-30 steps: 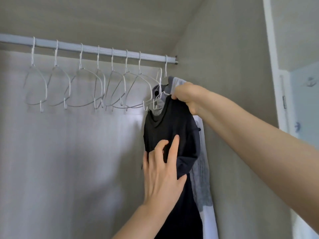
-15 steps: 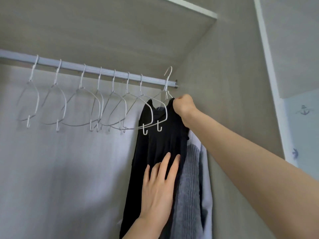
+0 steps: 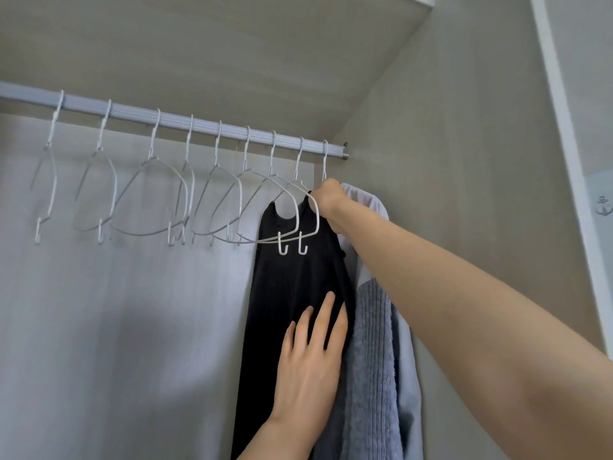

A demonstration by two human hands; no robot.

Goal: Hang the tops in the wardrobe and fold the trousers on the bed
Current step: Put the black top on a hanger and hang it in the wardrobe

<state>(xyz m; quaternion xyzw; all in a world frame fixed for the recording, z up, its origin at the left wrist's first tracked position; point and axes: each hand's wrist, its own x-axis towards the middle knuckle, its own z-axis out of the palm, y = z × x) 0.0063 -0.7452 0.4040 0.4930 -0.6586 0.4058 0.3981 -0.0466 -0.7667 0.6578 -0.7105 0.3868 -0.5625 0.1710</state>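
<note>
My right grip [image 3: 326, 197] holds the black top [image 3: 292, 293] at the rail [image 3: 199, 126]; my left hand [image 3: 308, 356] lies flat below. Two tops hang beside; trousers unseen.

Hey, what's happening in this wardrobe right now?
A person is hanging a black top at the right end of the wardrobe rail. The right hand is closed at the top's shoulder, just under a hanger hook on the rail, while the left hand lies flat against the fabric lower down. A grey knit top and a white shirt hang beside it, against the side wall. Several white wire hangers to the left hold nothing.
</note>
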